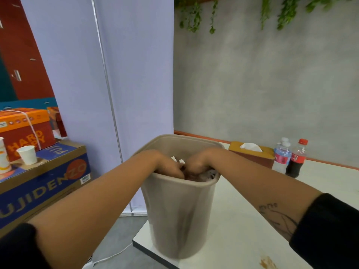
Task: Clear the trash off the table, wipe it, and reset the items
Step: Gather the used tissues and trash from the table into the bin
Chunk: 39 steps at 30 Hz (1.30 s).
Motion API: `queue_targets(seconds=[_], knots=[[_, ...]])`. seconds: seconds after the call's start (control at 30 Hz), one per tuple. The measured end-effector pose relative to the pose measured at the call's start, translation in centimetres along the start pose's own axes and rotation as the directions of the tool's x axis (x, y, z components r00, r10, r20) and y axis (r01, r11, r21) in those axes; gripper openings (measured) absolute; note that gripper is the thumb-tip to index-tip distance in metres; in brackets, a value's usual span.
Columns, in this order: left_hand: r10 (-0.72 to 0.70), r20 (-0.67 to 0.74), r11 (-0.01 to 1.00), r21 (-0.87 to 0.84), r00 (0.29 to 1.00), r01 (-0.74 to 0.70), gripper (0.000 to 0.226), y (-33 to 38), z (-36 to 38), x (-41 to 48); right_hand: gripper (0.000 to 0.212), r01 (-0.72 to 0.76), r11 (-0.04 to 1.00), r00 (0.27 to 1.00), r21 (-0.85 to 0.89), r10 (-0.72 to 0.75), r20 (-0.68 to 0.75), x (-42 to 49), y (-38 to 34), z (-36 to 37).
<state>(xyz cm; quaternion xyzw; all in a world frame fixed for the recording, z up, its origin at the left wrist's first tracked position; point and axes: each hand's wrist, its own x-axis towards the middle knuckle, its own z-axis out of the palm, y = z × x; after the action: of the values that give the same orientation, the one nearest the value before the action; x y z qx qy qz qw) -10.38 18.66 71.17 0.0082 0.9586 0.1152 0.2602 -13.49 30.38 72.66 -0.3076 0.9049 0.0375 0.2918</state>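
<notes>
A tall beige trash bin (179,214) stands at the left corner of the white table (242,230). Both my hands reach down into its mouth, side by side. My left hand (171,166) and my right hand (196,166) have their fingers curled down onto crumpled white paper (177,159) and other trash inside. The fingertips are hidden below the rim, so what each hand grips cannot be made out. A brown spill stain (269,262) marks the table near its front edge.
A brown tissue box (254,154), a water bottle (281,156) and a cola bottle (296,159) stand along the table's far edge by the grey wall. On the left, stacked cardboard boxes (44,181) carry paper cups (27,157). A white cable (110,256) lies on the floor.
</notes>
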Motion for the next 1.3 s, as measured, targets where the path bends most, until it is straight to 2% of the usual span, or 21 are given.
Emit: queue_targets(seconds=[0.1,0.13,0.2,0.23,0.3,0.37,0.43,0.5,0.57,0.63,0.73,0.83,0.93,1.0,1.13,1.2,1.3], knots=[[0.103,-0.228,0.992,-0.047,0.968,-0.117,0.044,0.5,-0.5,-0.8,0.033,0.029,0.999,0.952,-0.037,-0.039,-0.305,0.7,0.7,-0.3],[0.137,-0.34,0.987,-0.029,0.93,-0.156,0.038,0.4,-0.6,-1.0,0.032,0.055,0.998,0.917,-0.036,-0.064,-0.393,0.6,0.8,-0.5],[0.205,-0.554,0.971,0.01,0.807,-0.24,0.033,-0.1,-0.9,-1.2,0.029,0.096,0.995,0.85,-0.04,-0.102,-0.516,-0.1,1.0,-0.8],[0.204,-0.606,0.965,-0.006,0.769,-0.261,0.033,-0.2,-1.0,-1.5,0.029,0.126,0.992,0.82,-0.027,-0.119,-0.559,-0.5,1.1,-1.0],[0.093,-0.666,0.971,-0.105,0.74,-0.217,0.032,-0.1,-1.3,-2.3,0.029,0.183,0.982,0.759,0.042,-0.114,-0.641,-1.3,1.2,-1.6],[-0.053,-0.743,0.961,-0.221,0.668,-0.169,0.032,-0.3,-1.9,-2.7,0.033,0.283,0.948,0.674,0.143,-0.091,-0.733,-1.7,1.4,-2.0],[-0.134,-0.795,0.946,-0.281,0.592,-0.163,0.033,-1.2,-2.4,-3.1,0.038,0.387,0.89,0.589,0.241,-0.037,-0.808,-2.0,1.8,-2.4],[-0.186,-0.809,0.953,-0.287,0.557,-0.099,0.033,-2.0,-2.5,-3.8,0.038,0.4,0.868,0.527,0.294,0.045,-0.849,-2.3,2.5,-2.5],[-0.233,-0.786,0.956,-0.294,0.572,-0.015,0.034,-2.8,-2.1,-4.6,0.037,0.326,0.893,0.483,0.31,0.124,-0.867,-2.5,3.4,-2.2],[-0.282,-0.741,0.952,-0.295,0.609,0.083,0.029,-3.4,-1.6,-5.3,0.036,0.209,0.914,0.475,0.346,0.214,-0.853,-2.8,4.1,-1.6],[-0.347,-0.658,0.937,-0.273,0.669,0.218,0.012,-4.3,-1.0,-5.7,0.031,0.007,0.92,0.527,0.392,0.33,-0.783,-3.7,4.7,-0.5],[-0.413,-0.539,0.903,-0.346,0.734,0.254,0.024,-4.7,-0.5,-5.9,0.01,-0.094,0.872,0.594,0.481,0.437,-0.675,-4.1,5.0,0.5],[-0.429,-0.514,0.887,-0.396,0.742,0.239,0.028,-4.5,-0.2,-5.9,0.029,-0.009,0.738,0.664,0.675,0.509,-0.548,-3.7,5.1,0.8],[-0.414,-0.554,0.899,-0.37,0.722,0.232,0.03,-4.5,-0.2,-6.1,0.035,0.018,0.71,0.677,0.703,0.509,-0.531,-3.9,4.9,1.0],[-0.426,-0.583,0.893,-0.391,0.692,0.222,0.035,-4.9,0.7,-7.0,0.035,0.109,0.658,0.656,0.745,0.515,-0.551,-4.6,3.9,1.5],[-0.439,-0.617,0.888,-0.408,0.653,0.211,0.036,-5.1,0.8,-8.1,0.033,0.179,0.606,0.651,0.775,0.518,-0.555,-5.2,3.3,1.5],[-0.454,-0.646,0.884,-0.41,0.614,0.224,0.03,-5.4,1.2,-11.2,0.034,0.274,0.593,0.644,0.757,0.472,-0.602,-6.5,2.0,1.4]])
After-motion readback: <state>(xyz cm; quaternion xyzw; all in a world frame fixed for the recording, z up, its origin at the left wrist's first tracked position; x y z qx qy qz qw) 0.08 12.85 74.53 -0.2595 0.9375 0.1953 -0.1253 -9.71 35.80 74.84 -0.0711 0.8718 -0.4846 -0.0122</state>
